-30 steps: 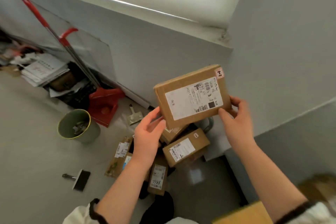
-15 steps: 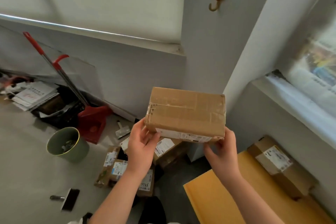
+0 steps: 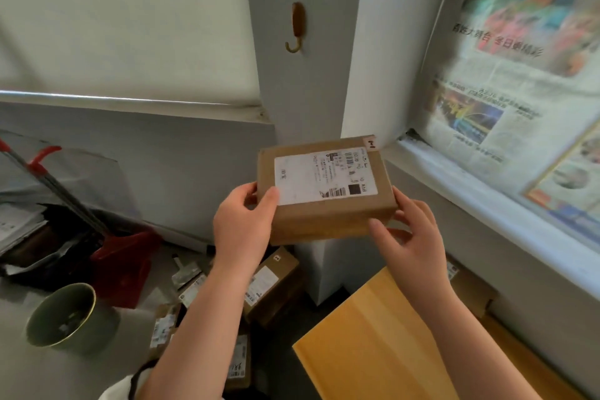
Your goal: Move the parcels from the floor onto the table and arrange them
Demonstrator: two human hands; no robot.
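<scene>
Grey walls met at a corner where a brown hook (image 3: 297, 27) hung, and newspaper sheets (image 3: 506, 84) covered the window on the right. Both hands held a cardboard parcel (image 3: 328, 221) in the air, above the floor and just beyond the near corner of the yellow wooden table (image 3: 383, 344). The left hand (image 3: 242, 227) gripped its left end, thumb lying on the edge of the white shipping label (image 3: 324, 177), which faced up. The right hand (image 3: 412, 237) grasped the near right corner, thumb against the front side. Below, several more labelled parcels (image 3: 274, 286) lay heaped on the floor by the wall. Another box (image 3: 470, 289) sat by the wall beyond the right forearm, partly hidden. A green bin (image 3: 65, 318) and a red dustpan (image 3: 126, 266) stood on the floor to the left.
</scene>
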